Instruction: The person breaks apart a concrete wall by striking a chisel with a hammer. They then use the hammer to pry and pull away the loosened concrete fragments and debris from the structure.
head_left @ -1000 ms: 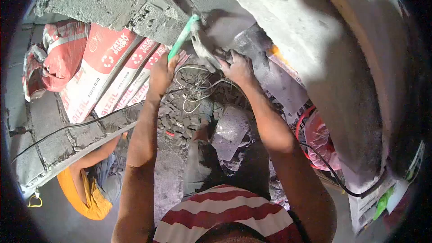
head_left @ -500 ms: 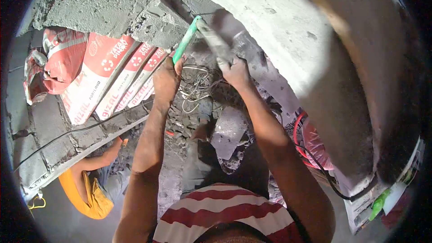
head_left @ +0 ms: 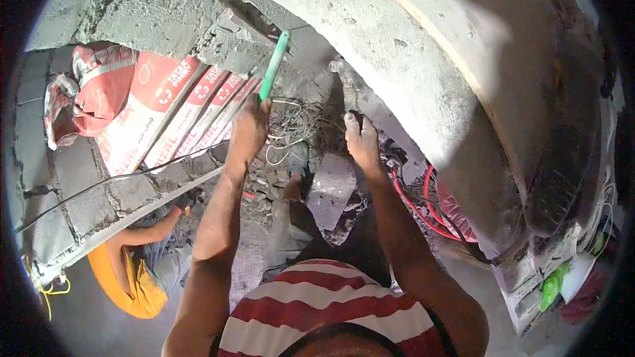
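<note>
Closest to you, your striped shirt (head_left: 324, 297) fills the bottom edge, and past it a pale slab piece (head_left: 331, 188) lies among the rubble between your forearms. Now up to your hands, well apart: your right hand (head_left: 362, 142), a touch nearer your body, has its fingers clamped around the lower end of a grey tool (head_left: 350, 97), thumb up along the shaft. Your left hand (head_left: 250, 127) is wrapped around the lower end of a green bar (head_left: 273, 71).

Here's the relation that counts: the green bar runs away from your left fingers, long axis up and leaning slightly right, while the grey tool stands steeply above your right fist, its far end to the right of the bar's tip, with a clear gap between. The left hand is nearer the broken concrete (head_left: 165, 16), right where the bar's tip reaches; whether the two touch, you can't tell from here.

Between and below your hands, loose wires (head_left: 291, 124) tangle over the debris. Off left lean the cement bags (head_left: 149, 116). Hard to make out: the grey tool's far end is blurred into the grey background, and your palms hide both gripped ends.
</note>
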`<state>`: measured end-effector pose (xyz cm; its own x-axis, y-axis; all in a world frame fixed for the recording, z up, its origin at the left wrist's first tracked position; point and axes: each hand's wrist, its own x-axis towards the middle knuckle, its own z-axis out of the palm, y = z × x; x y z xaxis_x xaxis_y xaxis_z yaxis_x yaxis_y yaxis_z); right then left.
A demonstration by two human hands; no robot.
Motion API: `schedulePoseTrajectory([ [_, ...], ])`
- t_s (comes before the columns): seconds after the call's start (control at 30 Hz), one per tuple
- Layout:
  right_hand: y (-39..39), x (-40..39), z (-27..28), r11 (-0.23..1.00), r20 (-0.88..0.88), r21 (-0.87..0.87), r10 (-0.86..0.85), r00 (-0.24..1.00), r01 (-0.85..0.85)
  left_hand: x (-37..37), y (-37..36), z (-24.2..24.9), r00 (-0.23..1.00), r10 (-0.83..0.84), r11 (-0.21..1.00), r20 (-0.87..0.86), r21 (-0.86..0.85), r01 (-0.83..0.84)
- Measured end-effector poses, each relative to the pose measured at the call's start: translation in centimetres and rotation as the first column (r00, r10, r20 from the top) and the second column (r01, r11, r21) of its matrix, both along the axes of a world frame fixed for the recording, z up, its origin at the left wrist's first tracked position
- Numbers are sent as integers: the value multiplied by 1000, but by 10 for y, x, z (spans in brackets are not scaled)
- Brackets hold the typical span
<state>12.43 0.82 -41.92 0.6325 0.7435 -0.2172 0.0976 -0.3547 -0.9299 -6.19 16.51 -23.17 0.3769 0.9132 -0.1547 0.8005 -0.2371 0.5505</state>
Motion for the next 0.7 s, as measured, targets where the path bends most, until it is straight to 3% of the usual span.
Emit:
schedulePoseTrajectory([
  [0.03, 4, 0, 20, 1000, -3, 8, 2, 1000, -2, 1, 6, 0, 1000, 2, 1000, -3, 8, -2],
  [0.1, 9, -1, 60, 990, -527, 117, -7, 850, 81, 1, 10, -2, 999, -50, 996, 9, 72, 49],
  [0.13, 12, 1, 67, 973, -609, 194, 23, 793, 121, 5, 8, 8, 997, -69, 994, -38, 85, 72],
  [0.23, 19, 6, 92, 990, -573, 94, -33, 819, 106, 9, 7, 16, 993, -122, 986, -4, 110, 121],
  [0.37, 27, 8, 75, 967, -568, 173, -59, 821, 189, 11, 27, 10, 993, -104, 985, -62, 134, 111],
  [0.43, 28, 11, 93, 971, -558, 159, -60, 827, 178, 13, 29, 15, 983, -170, 971, -67, 158, 179],
  [0.47, 30, 12, 104, 976, -546, 145, -60, 835, 164, 15, 27, 20, 954, -284, 924, -92, 239, 298],
  [0.57, 38, 11, 115, 953, -581, 150, -131, 803, 264, 13, 41, -13, 935, -310, 896, -175, 276, 348],
  [0.6, 41, 8, 58, 938, -162, 322, -79, 984, 128, 15, 40, -14, 933, -299, 903, -198, 258, 344],
  [0.63, 49, 4, 80, 936, -163, 327, -79, 983, 130, 16, 40, -14, 933, -299, 901, -200, 262, 345],
  [0.7, 70, -19, 120, 855, -657, 286, -154, 738, 433, 15, 39, -16, 961, -254, 933, -111, 234, 273],
])
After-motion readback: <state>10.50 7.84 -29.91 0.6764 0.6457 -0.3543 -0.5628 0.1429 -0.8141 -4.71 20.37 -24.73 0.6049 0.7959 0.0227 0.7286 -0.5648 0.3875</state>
